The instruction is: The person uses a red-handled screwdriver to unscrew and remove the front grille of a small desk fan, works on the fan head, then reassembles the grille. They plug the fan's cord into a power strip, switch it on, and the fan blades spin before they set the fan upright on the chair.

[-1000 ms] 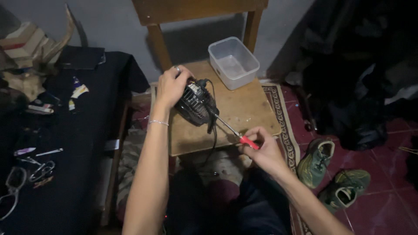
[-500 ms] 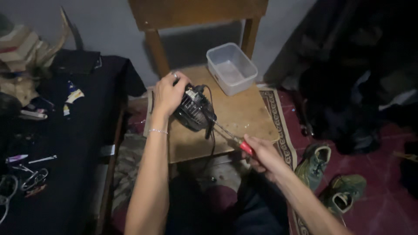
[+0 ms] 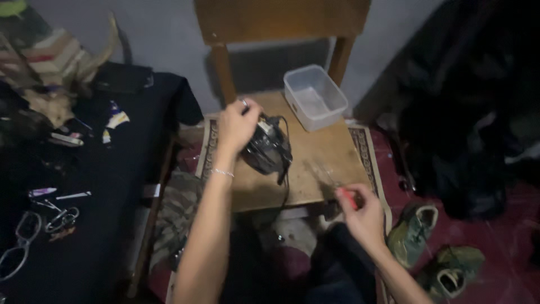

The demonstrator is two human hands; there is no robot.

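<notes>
— So where do we have the black electrical device?

— On the wooden board, left of its middle. Our left hand is clamped over its top, fingers curled, likely to keep it from sliding.

— And the right hand?

— Closed around the red-handled screwdriver, at the board's near edge, the blurred shaft angled toward the device.

— The clear plastic tub?

— At the far corner, probably within reach for small parts. Green shoes lie on the floor to our right.
</notes>
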